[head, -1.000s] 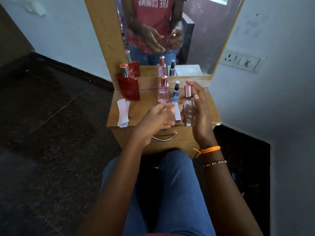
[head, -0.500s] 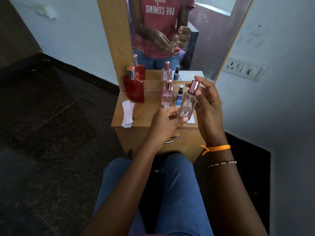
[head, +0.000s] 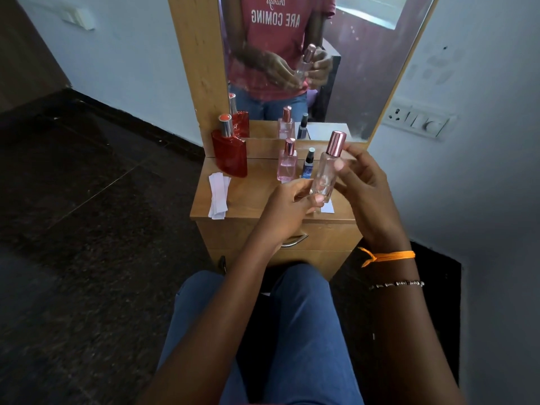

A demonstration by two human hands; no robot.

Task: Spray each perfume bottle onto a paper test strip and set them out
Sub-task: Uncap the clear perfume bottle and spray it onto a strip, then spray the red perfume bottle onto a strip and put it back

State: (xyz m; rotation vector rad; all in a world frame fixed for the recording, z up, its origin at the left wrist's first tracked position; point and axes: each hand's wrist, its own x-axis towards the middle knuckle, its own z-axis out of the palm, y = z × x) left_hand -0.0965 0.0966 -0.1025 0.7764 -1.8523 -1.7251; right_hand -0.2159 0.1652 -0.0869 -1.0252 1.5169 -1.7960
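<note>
My right hand (head: pixel 366 188) grips a tall clear perfume bottle (head: pixel 326 173) with a rose-gold cap, lifted above the small wooden dresser (head: pixel 242 200) and tilted slightly. My left hand (head: pixel 287 207) holds the bottle's base with curled fingers. One white test strip (head: pixel 328 207) lies on the dresser just under the bottle, partly hidden by my hands. A stack of white test strips (head: pixel 218 192) lies at the dresser's left edge. A red bottle (head: pixel 230 154), a pink bottle (head: pixel 287 165) and a small blue spray bottle (head: pixel 308 166) stand at the back.
A mirror (head: pixel 321 62) rises behind the dresser and reflects my hands and the bottles. A drawer handle (head: pixel 295 239) shows on the dresser front. A white wall with a switch panel (head: pixel 418 119) is close on the right. Dark floor spreads to the left.
My right hand lifted the clear bottle off the dresser and brought it closer. My left hand moved off the strip to the bottle's base.
</note>
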